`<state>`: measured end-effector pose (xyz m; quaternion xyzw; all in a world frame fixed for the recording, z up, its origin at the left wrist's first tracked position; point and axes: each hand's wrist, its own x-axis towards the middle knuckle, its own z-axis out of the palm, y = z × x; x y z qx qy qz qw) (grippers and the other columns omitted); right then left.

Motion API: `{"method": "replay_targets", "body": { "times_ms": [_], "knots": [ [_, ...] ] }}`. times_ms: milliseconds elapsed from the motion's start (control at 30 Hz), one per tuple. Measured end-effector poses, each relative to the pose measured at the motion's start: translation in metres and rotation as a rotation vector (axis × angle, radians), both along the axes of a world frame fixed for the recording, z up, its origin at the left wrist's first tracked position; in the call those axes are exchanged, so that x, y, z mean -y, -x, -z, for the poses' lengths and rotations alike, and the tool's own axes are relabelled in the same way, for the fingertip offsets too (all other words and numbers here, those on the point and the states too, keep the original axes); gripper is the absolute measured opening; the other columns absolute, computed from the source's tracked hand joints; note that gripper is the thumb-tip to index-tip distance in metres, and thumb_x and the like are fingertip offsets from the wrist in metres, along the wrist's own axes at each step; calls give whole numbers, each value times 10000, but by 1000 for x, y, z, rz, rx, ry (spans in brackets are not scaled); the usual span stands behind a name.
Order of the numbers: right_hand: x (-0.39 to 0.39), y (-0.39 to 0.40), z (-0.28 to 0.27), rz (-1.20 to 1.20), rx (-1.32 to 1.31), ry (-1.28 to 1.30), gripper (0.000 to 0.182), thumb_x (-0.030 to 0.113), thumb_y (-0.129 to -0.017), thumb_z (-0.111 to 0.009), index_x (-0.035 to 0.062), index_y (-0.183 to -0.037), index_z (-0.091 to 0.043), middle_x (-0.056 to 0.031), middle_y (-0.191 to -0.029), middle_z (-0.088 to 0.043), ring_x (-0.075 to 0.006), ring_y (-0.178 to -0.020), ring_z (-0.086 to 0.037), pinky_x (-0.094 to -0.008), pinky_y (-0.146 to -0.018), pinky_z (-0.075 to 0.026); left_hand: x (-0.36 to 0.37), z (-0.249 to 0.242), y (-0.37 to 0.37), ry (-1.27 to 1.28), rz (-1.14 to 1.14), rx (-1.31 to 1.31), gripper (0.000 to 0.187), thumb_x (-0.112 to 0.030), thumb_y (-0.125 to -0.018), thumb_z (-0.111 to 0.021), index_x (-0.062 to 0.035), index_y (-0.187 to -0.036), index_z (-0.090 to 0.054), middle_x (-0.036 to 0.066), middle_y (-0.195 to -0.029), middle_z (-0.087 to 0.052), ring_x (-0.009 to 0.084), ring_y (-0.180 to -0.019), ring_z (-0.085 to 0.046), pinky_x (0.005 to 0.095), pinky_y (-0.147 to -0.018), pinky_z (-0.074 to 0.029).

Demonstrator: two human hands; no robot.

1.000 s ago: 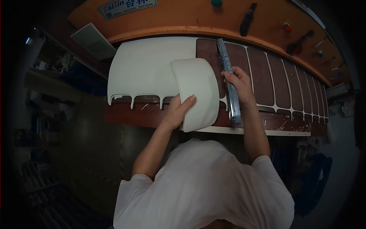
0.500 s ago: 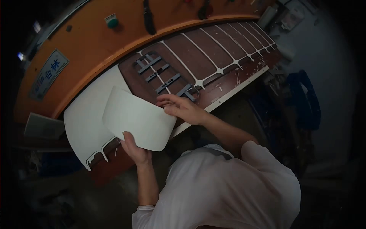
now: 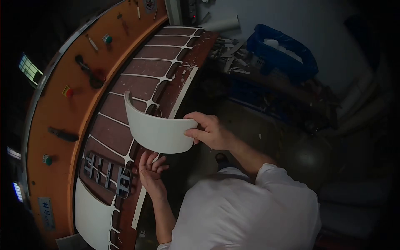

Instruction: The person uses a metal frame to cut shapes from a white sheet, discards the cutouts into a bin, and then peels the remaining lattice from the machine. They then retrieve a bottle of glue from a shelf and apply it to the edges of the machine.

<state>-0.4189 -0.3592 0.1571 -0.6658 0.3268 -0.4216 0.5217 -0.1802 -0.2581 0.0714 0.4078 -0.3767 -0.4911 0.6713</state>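
Observation:
A white flexible sheet (image 3: 160, 135) hangs in a curve above the machine's front edge. My right hand (image 3: 212, 132) pinches its right end between thumb and fingers. Below the sheet's lower edge is my left hand (image 3: 152, 177), palm up with its fingers loosely apart, apparently holding nothing. A dark grey frame with crossbars (image 3: 108, 174) lies on the brown bed (image 3: 110, 131), to the left of my left hand. Nearer to me on the bed is a larger white sheet (image 3: 93, 212) with cut-out edges.
Thin white strips (image 3: 141, 76) form a ladder-like web along the bed. An orange machine beam (image 3: 54, 114) with buttons runs along the left. A blue-lined bin (image 3: 287, 54) stands at the back right, with white scraps (image 3: 233, 54) beside it.
My view has turned right along the bed. The white sheet has swung up into a curve in my right hand, and my left hand has let go of it.

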Motion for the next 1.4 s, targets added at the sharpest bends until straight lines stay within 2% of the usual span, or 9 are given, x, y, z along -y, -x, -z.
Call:
{"method": "replay_targets", "body": {
  "times_ms": [233, 400, 500, 667, 800, 900, 1133, 1233, 1400],
  "knots": [
    [143, 282, -41, 933, -629, 772, 276, 117, -946, -649, 36, -1208, -622, -173, -1001, -704, -274, -849, -713, -367, -696, -562, 58, 44, 112, -170, 38, 325, 457, -245, -1049, -521, -6, -1432, -455, 153, -1360, -565, 222, -1098, -652, 307, -850, -543],
    [263, 528, -58, 1351, -1216, 492, 418, 228, -985, -564, 61, -1368, -550, -204, -1260, -630, -385, -1161, -612, -465, -968, -501, 60, 63, 144, -403, 22, 443, 412, -139, -1007, -603, 5, -1383, -514, 122, -1332, -581, 187, -1106, -636, 294, -911, -517],
    [263, 591, -10, 1486, -1203, 172, 407, 238, -983, -585, 47, -1342, -558, -198, -1295, -603, -379, -1173, -598, -493, -918, -517, 54, 90, 145, -365, 34, 623, 388, -121, -994, -624, 18, -1347, -544, 120, -1293, -588, 189, -1088, -640, 299, -927, -515],
    [202, 519, 184, 1156, -891, 46, 264, 239, -927, -635, 49, -1099, -697, -201, -1089, -678, -384, -1037, -649, -458, -898, -519, 53, 92, 164, -365, 65, 644, 371, -91, -980, -636, 28, -1323, -560, 121, -1261, -589, 199, -1057, -650, 303, -922, -523],
    [109, 372, 308, 689, -867, -202, 274, 226, -888, -672, 33, -1080, -705, -184, -1053, -711, -357, -968, -680, -423, -881, -536, 53, 69, 171, -297, 138, 747, 379, -52, -961, -645, 14, -1325, -563, 120, -1256, -590, 208, -1054, -657, 306, -914, -530],
    [45, 269, 334, 355, -733, -313, 266, 239, -890, -672, 52, -1076, -706, -185, -1010, -717, -342, -964, -689, -418, -873, -535, 37, 49, 161, -318, 128, 783, 385, -31, -956, -626, 3, -1334, -560, 119, -1276, -599, 190, -1069, -653, 295, -930, -519],
    [-19, 87, 269, -85, -495, -134, 270, 252, -916, -661, 51, -1090, -710, -183, -1052, -706, -334, -978, -680, -400, -851, -535, -79, 40, 70, -309, -162, 708, 391, 11, -937, -632, 0, -1322, -570, 114, -1317, -573, 199, -1103, -662, 302, -927, -526],
    [-26, 21, 204, -124, -325, -221, 190, 147, -961, -656, 27, -1096, -713, -37, -988, -714, -99, -896, -632, -250, -792, -504, -147, 33, 16, -282, -386, 693, 398, -8, -907, -680, -11, -1295, -592, 138, -1277, -601, 207, -1055, -677, 304, -887, -545],
    [-41, -82, 113, -248, -142, 25, 185, 109, -997, -611, -7, -1118, -689, -27, -1019, -708, -78, -938, -617, -230, -818, -490, -245, 20, -59, -253, -718, 727, 334, -28, -916, -676, -5, -1244, -621, 131, -1193, -644, 203, -1005, -692, 304, -846, -553]
  ]
}}
